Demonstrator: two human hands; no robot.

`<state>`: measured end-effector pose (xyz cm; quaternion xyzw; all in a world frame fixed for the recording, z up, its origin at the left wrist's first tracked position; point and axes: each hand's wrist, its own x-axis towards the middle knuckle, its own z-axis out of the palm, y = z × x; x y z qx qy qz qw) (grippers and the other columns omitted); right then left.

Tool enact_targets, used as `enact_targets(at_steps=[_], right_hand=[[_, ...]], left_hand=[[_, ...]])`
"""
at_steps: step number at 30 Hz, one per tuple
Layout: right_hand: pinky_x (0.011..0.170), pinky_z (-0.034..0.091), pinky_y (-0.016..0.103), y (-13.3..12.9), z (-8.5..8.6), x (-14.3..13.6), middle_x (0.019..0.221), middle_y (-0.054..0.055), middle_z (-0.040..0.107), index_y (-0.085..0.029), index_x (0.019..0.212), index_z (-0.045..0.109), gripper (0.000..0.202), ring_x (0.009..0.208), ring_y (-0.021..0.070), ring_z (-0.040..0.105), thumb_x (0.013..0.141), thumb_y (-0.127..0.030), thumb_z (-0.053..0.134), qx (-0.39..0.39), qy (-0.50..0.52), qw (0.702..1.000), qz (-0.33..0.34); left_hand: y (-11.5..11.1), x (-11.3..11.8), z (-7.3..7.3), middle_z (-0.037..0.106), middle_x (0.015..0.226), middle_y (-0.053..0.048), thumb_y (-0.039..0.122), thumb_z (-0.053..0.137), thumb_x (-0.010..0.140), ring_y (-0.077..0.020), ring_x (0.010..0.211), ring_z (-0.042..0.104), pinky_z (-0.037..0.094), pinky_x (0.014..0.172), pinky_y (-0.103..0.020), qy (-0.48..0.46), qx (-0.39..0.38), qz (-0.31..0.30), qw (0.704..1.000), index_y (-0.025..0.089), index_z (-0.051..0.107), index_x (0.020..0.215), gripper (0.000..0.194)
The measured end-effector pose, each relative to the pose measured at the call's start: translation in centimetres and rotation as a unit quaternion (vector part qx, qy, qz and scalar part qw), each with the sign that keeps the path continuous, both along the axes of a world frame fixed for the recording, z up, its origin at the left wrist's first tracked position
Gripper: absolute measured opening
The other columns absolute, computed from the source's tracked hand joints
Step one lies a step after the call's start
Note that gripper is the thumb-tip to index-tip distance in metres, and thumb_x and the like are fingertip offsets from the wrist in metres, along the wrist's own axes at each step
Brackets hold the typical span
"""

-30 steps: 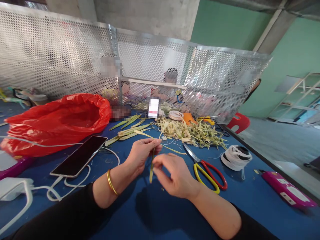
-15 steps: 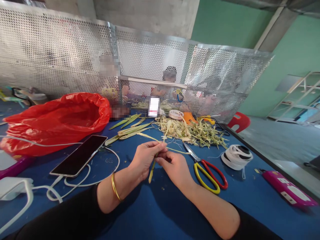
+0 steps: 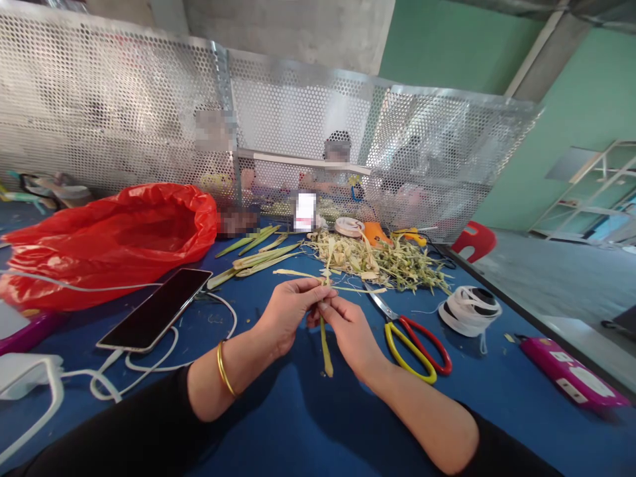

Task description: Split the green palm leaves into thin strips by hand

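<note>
tail of the leaf strips [image 3: 325, 348] swings rightward

the hanging tail pointed down and to the left half a second ago; now it drops almost straight toward you, below your fingertips, and your two hands sit closer together at the crossing. your left hand [image 3: 288, 311] pinches the leaf strips between thumb and forefinger. your right hand [image 3: 350, 334] has thumb and forefinger pressed together on them just beside it; your other fingers are curled and partly hidden. the leaf strips are held above the blue table [image 3: 258, 424], one end upward, two ends out sideways.

as for writing, the purple pack [image 3: 569, 371] at the far right carries white markings, too blurred for you to read. the lit screen [image 3: 305, 212] ahead of you shows white with a pinkish band, its content pixelated. the phone [image 3: 156, 310] on your left has a dark screen. the scissors [image 3: 391, 317], one handle yellow and one red, lie near your right hand, with the white ribbon roll [image 3: 470, 311] beyond them.
</note>
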<state>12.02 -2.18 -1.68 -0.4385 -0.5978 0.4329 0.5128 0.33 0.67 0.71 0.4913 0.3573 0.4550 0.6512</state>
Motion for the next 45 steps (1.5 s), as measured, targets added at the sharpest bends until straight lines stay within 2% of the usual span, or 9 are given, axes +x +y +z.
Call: enact_targets(at_steps=[5, 9, 12, 16, 19, 23, 28, 34, 45], right_hand=[[0.064, 0.044, 0.025, -0.4, 0.2, 0.1, 0.064, 0.002, 0.061, -0.016, 0.062, 0.056, 0.028, 0.063, 0.014, 0.057, 0.087, -0.027, 0.046, 0.018, -0.113, 0.993, -0.016], [0.057, 0.039, 0.023, -0.9, 0.3, 0.2, 0.064, 0.0, 0.06, -0.018, 0.065, 0.055, 0.027, 0.06, 0.0127, 0.055, 0.089, -0.025, 0.044, 0.075, -0.221, 0.971, -0.045], [0.057, 0.037, 0.024, -1.0, 0.7, 0.6, 0.067, 0.001, 0.061, -0.018, 0.068, 0.055, 0.023, 0.06, 0.0135, 0.054, 0.088, -0.023, 0.046, 0.167, -0.33, 0.926, -0.077], [0.073, 0.038, 0.03, -0.3, 1.6, 2.0, 0.084, 0.007, 0.064, -0.018, 0.086, 0.058, 0.014, 0.079, 0.0195, 0.056, 0.089, -0.026, 0.048, 0.306, -0.403, 0.844, -0.177], [0.078, 0.035, 0.034, 0.6, 1.8, 2.9, 0.085, 0.008, 0.064, -0.018, 0.091, 0.059, 0.011, 0.084, 0.0219, 0.056, 0.088, -0.025, 0.051, 0.324, -0.472, 0.799, -0.185], [0.064, 0.031, 0.027, 1.1, 1.2, 3.0, 0.065, 0.001, 0.06, -0.019, 0.073, 0.054, 0.02, 0.061, 0.0145, 0.054, 0.091, -0.017, 0.044, 0.283, -0.504, 0.806, -0.127], [0.053, 0.024, 0.026, 0.5, 1.1, 2.5, 0.066, 0.0, 0.058, -0.019, 0.07, 0.05, 0.023, 0.056, 0.0124, 0.05, 0.091, -0.021, 0.042, 0.253, -0.504, 0.814, -0.139], [0.052, 0.024, 0.025, -0.4, 2.2, 2.4, 0.058, -0.001, 0.052, -0.019, 0.062, 0.045, 0.03, 0.052, 0.011, 0.044, 0.092, -0.023, 0.039, 0.276, -0.465, 0.83, -0.133], [0.051, 0.021, 0.026, -0.2, 1.9, 2.6, 0.06, 0.0, 0.052, -0.019, 0.066, 0.046, 0.028, 0.052, 0.0111, 0.044, 0.092, -0.023, 0.038, 0.292, -0.505, 0.8, -0.143]], left_hand=[[-0.1, 0.3, -0.2, 0.056, 0.054, -0.001, 0.028, 0.07, 0.065, -0.0095, 0.04, 0.046, 0.034, 0.036, -0.023, -0.006, -0.011, 0.043, 0.999, 0.012, 0.066, 0.062, 0.017], [0.0, 0.2, 0.0, 0.064, 0.063, -0.004, 0.023, 0.072, 0.062, -0.0092, 0.044, 0.05, 0.037, 0.038, -0.022, 0.002, -0.025, 0.07, 0.997, 0.01, 0.068, 0.062, 0.014], [0.3, -0.1, 0.3, 0.067, 0.065, -0.005, 0.02, 0.073, 0.061, -0.0107, 0.055, 0.057, 0.045, 0.052, -0.022, 0.008, -0.041, 0.081, 0.996, 0.011, 0.069, 0.065, 0.01], [0.6, -0.6, 0.7, 0.065, 0.063, -0.004, 0.019, 0.071, 0.064, -0.0106, 0.059, 0.059, 0.048, 0.063, -0.023, 0.017, -0.045, 0.064, 0.997, 0.012, 0.068, 0.071, 0.011], [0.6, -0.8, 1.0, 0.062, 0.059, -0.001, 0.02, 0.069, 0.065, -0.0104, 0.057, 0.058, 0.048, 0.063, -0.024, 0.03, -0.042, 0.044, 0.998, 0.013, 0.067, 0.077, 0.014], [0.5, -0.7, 0.8, 0.06, 0.06, -0.001, 0.027, 0.07, 0.067, -0.0114, 0.057, 0.058, 0.048, 0.061, -0.025, 0.053, -0.043, 0.012, 0.998, 0.013, 0.065, 0.076, 0.017], [0.5, -0.4, 0.4, 0.056, 0.054, 0.001, 0.034, 0.071, 0.067, -0.009, 0.048, 0.053, 0.042, 0.047, -0.021, 0.096, 0.025, 0.026, 0.995, 0.015, 0.06, 0.06, 0.023], [0.6, -0.6, 0.9, 0.057, 0.053, 0.001, 0.031, 0.069, 0.068, -0.0085, 0.043, 0.051, 0.039, 0.043, -0.021, 0.087, 0.044, 0.047, 0.994, 0.016, 0.064, 0.064, 0.016], [1.2, -1.0, 0.6, 0.056, 0.053, 0.002, 0.03, 0.067, 0.069, -0.0081, 0.044, 0.052, 0.041, 0.044, -0.02, 0.079, 0.021, 0.064, 0.995, 0.015, 0.063, 0.066, 0.015]])
